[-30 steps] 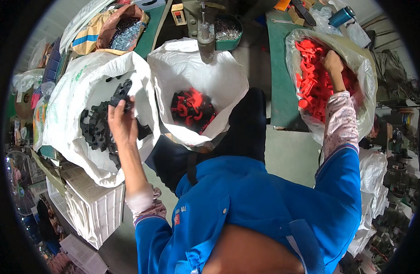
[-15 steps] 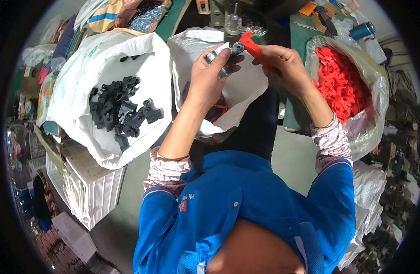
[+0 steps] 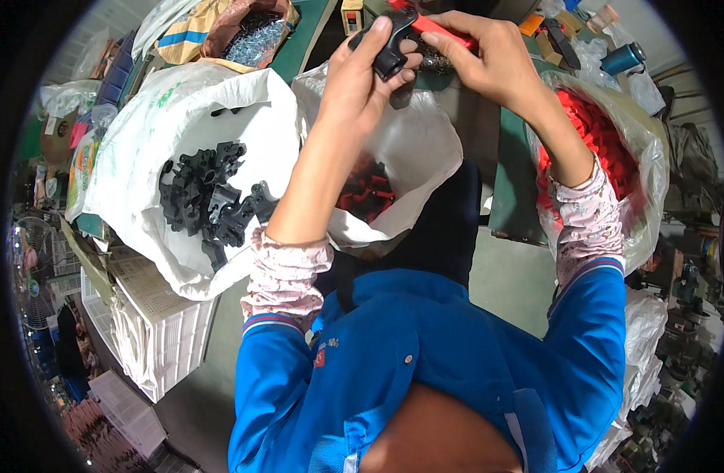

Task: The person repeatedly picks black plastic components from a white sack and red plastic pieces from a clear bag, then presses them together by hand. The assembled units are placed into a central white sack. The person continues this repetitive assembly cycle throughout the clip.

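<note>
Black and red pieces meeting at twelve o'clock

Black plastic part [image 3: 393, 49] sits pinched in my left hand [image 3: 362, 75], thumb on top and fingers curled under it, raised high at twelve o'clock. My right hand [image 3: 488, 59] is closed around a red plastic piece [image 3: 437, 27] and holds its end against the black part, so the two touch between my fingertips. I judge this to be the joining step: the pair is lined up but I cannot tell whether it has seated. A next move would call for a firm, straight push with both grips kept tight, so nothing twists or slips.

Directly below my hands, toward the centre, the middle white bag [image 3: 409, 158] hangs open with dark and red joined pieces [image 3: 366, 193] lying in its bottom. At nine o'clock a larger white bag [image 3: 141, 118] holds a loose heap of black parts [image 3: 212, 201]. At three o'clock, beside my right forearm, a clear bag [image 3: 646, 173] is full of red pieces [image 3: 606, 142]. Farther out at eleven o'clock a brown sack [image 3: 244, 20] shows small metal bits. A white slatted crate [image 3: 157, 339] stands at eight o'clock, just under the large bag.
</note>
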